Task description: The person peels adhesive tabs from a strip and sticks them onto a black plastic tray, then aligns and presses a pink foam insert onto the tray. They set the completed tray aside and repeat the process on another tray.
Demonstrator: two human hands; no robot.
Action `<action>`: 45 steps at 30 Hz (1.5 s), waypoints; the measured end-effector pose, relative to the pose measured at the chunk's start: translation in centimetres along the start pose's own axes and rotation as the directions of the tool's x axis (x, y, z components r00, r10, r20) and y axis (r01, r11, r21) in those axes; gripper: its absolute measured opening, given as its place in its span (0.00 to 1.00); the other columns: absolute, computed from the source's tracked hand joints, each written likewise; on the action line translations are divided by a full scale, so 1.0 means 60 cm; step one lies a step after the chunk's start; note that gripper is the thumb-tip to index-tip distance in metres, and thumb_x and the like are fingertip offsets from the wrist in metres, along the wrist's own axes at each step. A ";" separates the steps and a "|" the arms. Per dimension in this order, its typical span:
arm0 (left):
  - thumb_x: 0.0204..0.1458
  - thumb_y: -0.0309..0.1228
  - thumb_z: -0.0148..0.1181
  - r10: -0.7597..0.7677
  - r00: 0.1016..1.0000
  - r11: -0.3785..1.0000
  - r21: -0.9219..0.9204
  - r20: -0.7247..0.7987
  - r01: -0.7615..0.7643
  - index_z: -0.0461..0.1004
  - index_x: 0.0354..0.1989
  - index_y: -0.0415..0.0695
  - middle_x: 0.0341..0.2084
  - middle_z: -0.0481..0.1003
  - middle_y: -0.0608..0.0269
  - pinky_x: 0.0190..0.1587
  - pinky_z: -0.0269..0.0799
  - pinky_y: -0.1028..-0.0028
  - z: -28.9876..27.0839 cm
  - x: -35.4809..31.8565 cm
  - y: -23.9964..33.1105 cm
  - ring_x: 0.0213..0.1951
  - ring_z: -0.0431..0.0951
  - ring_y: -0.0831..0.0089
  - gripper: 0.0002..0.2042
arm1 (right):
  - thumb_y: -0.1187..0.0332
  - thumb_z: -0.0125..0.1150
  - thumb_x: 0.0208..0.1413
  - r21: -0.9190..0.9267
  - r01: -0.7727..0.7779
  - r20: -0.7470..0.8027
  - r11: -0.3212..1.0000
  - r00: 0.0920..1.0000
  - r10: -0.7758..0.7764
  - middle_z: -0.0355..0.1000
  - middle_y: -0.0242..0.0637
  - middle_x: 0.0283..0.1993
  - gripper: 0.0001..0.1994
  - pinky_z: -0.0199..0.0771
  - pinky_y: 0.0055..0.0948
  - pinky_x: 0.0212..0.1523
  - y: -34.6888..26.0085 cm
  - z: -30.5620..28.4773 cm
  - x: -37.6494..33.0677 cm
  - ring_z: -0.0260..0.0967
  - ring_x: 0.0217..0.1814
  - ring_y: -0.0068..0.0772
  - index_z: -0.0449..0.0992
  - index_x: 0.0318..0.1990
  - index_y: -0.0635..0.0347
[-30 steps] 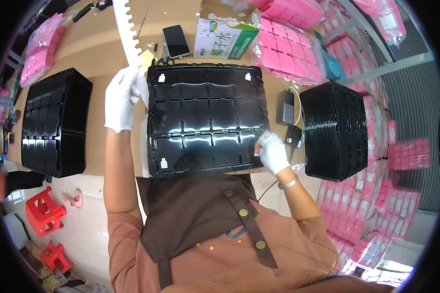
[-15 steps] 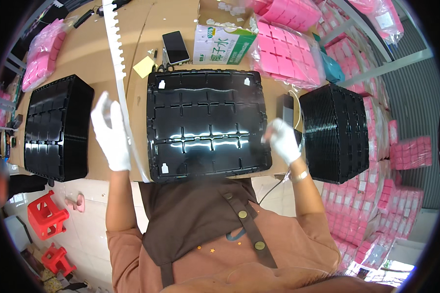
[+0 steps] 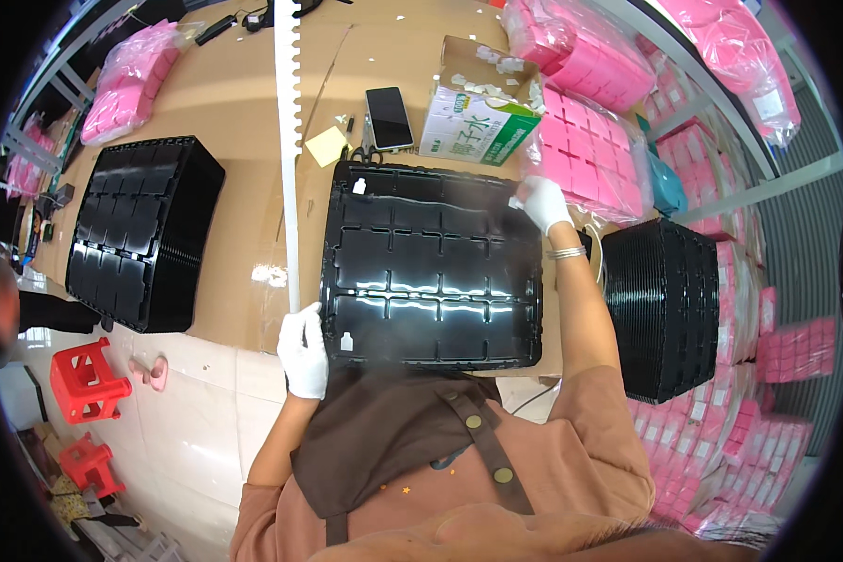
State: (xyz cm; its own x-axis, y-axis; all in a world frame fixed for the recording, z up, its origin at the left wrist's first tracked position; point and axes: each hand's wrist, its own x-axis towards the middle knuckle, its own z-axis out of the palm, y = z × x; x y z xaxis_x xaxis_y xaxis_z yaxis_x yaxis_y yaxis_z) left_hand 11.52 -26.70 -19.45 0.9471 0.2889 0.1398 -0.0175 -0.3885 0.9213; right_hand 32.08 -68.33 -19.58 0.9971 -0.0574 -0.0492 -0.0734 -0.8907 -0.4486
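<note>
On the near part of the table (image 3: 244, 225), between left stack (image 3: 145, 234) and right stack (image 3: 660, 314), black tray (image 3: 436, 267) lies flat, grooved face up. Its sides run roughly left-right and near-far; looks close to square, so long axis is hard to tell through the lens bend. One white label (image 3: 360, 186) at its far left corner, another white label (image 3: 347, 341) at the near left.

White strip (image 3: 289, 187) just left of tray, long axis near-far, far end running out of view, teeth facing right along its far part.

Left hand (image 3: 303, 354), white-gloved, is at strip's near end, beside tray's near left corner; fingers close together, cannot tell if they pinch the strip or only touch it. Right hand (image 3: 543, 203), also gloved, reaches over tray's far right corner, fingertips bunched; cannot tell whether a label is between them.

Beyond tray: yellow paper (image 3: 327, 146), phone (image 3: 389, 118), box (image 3: 473, 128), then pink packs (image 3: 590, 155) to the right
</note>
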 end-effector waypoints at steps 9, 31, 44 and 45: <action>0.57 0.23 0.52 0.071 0.997 0.990 0.125 -0.020 -0.068 0.76 0.40 0.39 0.33 0.74 0.56 0.40 0.71 0.69 0.018 -0.012 -0.034 0.35 0.75 0.63 0.06 | 0.75 0.56 0.46 -0.099 -0.021 -0.095 0.995 0.995 0.012 0.74 0.49 0.31 0.01 0.71 0.41 0.38 -0.045 0.006 -0.022 0.73 0.37 0.51 0.74 0.28 0.61; 0.56 0.23 0.52 0.118 0.992 0.992 -0.041 -0.042 -0.120 0.76 0.38 0.39 0.28 0.73 0.55 0.36 0.70 0.68 0.023 -0.008 -0.039 0.31 0.74 0.62 0.06 | 0.70 0.59 0.45 -0.064 0.339 0.023 0.939 0.941 -0.338 0.75 0.48 0.31 0.04 0.74 0.41 0.40 -0.377 0.202 0.050 0.75 0.37 0.50 0.78 0.28 0.58; 0.55 0.22 0.52 0.147 0.989 0.986 -0.077 -0.007 -0.147 0.75 0.39 0.39 0.28 0.73 0.54 0.34 0.69 0.66 0.014 -0.006 -0.043 0.31 0.74 0.58 0.07 | 0.71 0.56 0.47 -0.138 0.286 -0.156 0.948 0.939 -0.306 0.73 0.51 0.28 0.03 0.72 0.43 0.37 -0.383 0.232 0.032 0.72 0.34 0.53 0.75 0.27 0.59; 0.55 0.22 0.51 0.150 0.989 0.985 -0.080 -0.006 -0.150 0.75 0.39 0.39 0.28 0.73 0.54 0.34 0.69 0.66 0.015 -0.004 -0.040 0.30 0.74 0.58 0.07 | 0.73 0.56 0.47 0.046 0.292 -0.168 0.955 0.945 -0.281 0.73 0.50 0.27 0.03 0.72 0.40 0.34 -0.364 0.234 0.047 0.73 0.32 0.49 0.75 0.27 0.60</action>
State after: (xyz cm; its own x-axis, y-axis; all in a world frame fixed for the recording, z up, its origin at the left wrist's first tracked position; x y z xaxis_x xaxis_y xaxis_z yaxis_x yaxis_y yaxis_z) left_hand 11.62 -26.64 -22.03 0.9319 0.2328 0.2781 -0.1846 -0.3558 0.9162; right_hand 36.21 -42.67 -22.45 0.9659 0.1200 0.2293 0.2202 -0.8468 -0.4842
